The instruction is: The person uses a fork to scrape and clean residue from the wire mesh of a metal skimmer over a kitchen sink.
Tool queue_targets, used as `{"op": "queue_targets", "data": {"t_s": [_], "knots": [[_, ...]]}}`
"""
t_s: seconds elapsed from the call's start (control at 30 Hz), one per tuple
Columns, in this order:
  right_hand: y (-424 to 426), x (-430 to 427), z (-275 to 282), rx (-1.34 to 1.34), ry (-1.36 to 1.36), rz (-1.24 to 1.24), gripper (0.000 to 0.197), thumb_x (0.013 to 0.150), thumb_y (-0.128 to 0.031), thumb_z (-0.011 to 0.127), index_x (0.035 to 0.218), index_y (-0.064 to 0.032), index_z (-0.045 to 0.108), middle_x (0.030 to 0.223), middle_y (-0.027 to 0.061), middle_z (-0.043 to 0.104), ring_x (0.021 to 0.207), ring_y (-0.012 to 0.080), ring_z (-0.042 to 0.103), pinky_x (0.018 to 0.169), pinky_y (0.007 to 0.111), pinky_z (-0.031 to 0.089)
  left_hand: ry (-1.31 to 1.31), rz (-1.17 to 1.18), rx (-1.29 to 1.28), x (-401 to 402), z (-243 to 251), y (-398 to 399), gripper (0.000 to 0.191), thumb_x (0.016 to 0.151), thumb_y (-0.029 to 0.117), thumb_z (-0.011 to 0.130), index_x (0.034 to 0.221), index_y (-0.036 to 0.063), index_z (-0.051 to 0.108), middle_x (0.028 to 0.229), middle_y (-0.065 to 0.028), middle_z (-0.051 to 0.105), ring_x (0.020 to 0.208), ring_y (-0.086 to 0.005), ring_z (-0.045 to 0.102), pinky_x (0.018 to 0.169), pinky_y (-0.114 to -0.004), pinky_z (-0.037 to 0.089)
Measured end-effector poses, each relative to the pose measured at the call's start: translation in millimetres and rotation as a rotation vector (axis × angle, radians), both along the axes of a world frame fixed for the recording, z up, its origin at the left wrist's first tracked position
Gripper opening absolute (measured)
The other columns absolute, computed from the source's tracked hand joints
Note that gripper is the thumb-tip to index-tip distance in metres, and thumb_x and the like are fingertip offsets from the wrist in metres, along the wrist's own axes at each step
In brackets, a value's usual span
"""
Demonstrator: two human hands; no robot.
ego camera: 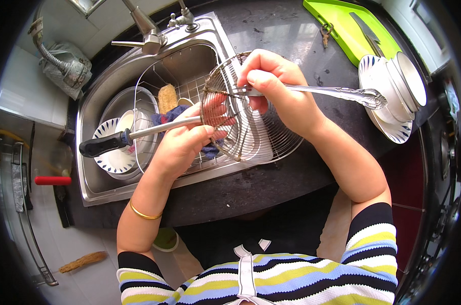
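My left hand [182, 143] supports a wire strainer [264, 133] over the sink's right edge, with fingers spread behind the mesh and the thumb near its metal shaft. The strainer's black handle [105, 144] points left across the sink. In my right hand [285, 89] is a metal utensil [329, 90] with an ornate handle, its working end against or very near the strainer's rim. My fingers partly cover that end, so its exact shape cannot be told. Dark residue marks the rim and cross wires.
The stainless sink [89, 190] holds a metal basin [120, 95], bowls, a patterned plate [114, 164], a loofah sponge [167, 99] and a dark blue cloth [211, 150]. Stacked bowls [392, 91] stand right, near a green tray [337, 34] bearing a knife [363, 28]. A faucet [150, 40] rises behind.
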State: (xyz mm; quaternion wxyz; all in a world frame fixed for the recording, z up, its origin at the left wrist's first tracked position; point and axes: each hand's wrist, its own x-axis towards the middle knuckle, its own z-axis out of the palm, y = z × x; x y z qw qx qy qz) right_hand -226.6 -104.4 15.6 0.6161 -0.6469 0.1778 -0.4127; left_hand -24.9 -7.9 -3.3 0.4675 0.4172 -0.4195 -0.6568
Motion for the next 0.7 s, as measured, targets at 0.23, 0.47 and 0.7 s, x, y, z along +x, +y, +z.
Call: {"op": "queue_targets", "data": {"t_s": [0.23, 0.47, 0.7], "knots": [[1.7, -1.9, 5.2, -0.029, 0.039, -0.018, 0.015, 0.09, -0.016, 0.052, 0.086, -0.0029, 0.058, 0.071, -0.0015, 0.056, 0.061, 0.0041, 0.054, 0.052, 0.02, 0.042, -0.24, -0.239, 0.055, 9.3, -7.3, -3.6, 0.058, 0.086, 0.008, 0.053, 0.142, -0.0007, 0.042, 0.132, -0.0144, 0.054, 0.116, -0.0209, 0.054, 0.099, -0.035, 0.042], [-0.6, -0.1, 0.0, -0.06, 0.119, 0.04, 0.017, 0.093, -0.019, 0.05, 0.09, -0.0028, 0.056, 0.074, -0.0016, 0.054, 0.061, 0.0034, 0.052, 0.054, 0.018, 0.042, 0.06, 0.092, -0.049, -2.9, -4.5, -0.5, 0.059, 0.088, 0.01, 0.063, 0.14, 0.0013, 0.036, 0.124, -0.0125, 0.047, 0.113, -0.0243, 0.055, 0.098, -0.035, 0.045], [3.3, 1.9, -0.8, 0.017, 0.023, 0.057, 0.021, 0.095, -0.02, 0.052, 0.106, -0.0016, 0.053, 0.085, 0.0008, 0.055, 0.066, 0.0056, 0.055, 0.058, 0.02, 0.046, 0.091, 0.12, 0.005, 1.5, -4.0, -2.6, 0.055, 0.088, 0.009, 0.066, 0.135, -0.0025, 0.042, 0.116, -0.0115, 0.053, 0.113, -0.0254, 0.058, 0.095, -0.034, 0.049]]}}
